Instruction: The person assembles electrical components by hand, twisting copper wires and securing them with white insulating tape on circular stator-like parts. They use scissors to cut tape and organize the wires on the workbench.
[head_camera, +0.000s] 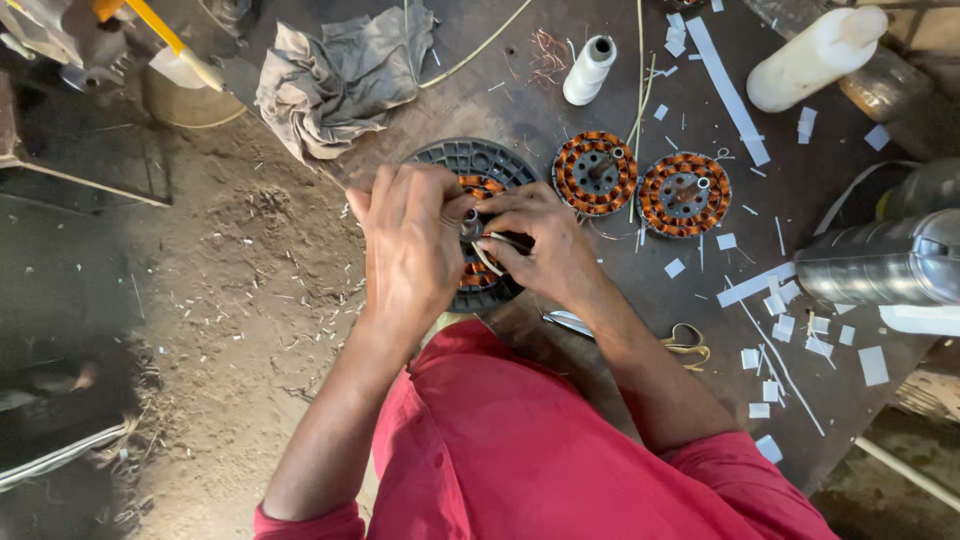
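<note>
Both hands meet over a round dark plastic motor housing (470, 160) with copper windings inside, resting at the near edge of the dark workbench (600, 330). My left hand (410, 240) covers the housing's left side and grips its centre shaft. My right hand (535, 240) pinches a thin pale strip at the shaft. Most of the winding is hidden under the fingers.
Two copper-wound stators (595, 172) (685, 193) lie just right of the hands. A grey rag (340, 75), a white thread spool (588, 68), a white bottle (815, 55), a metal cylinder (880, 262), scissors (680, 340) and several white paper strips are scattered about. Dirt floor lies to the left.
</note>
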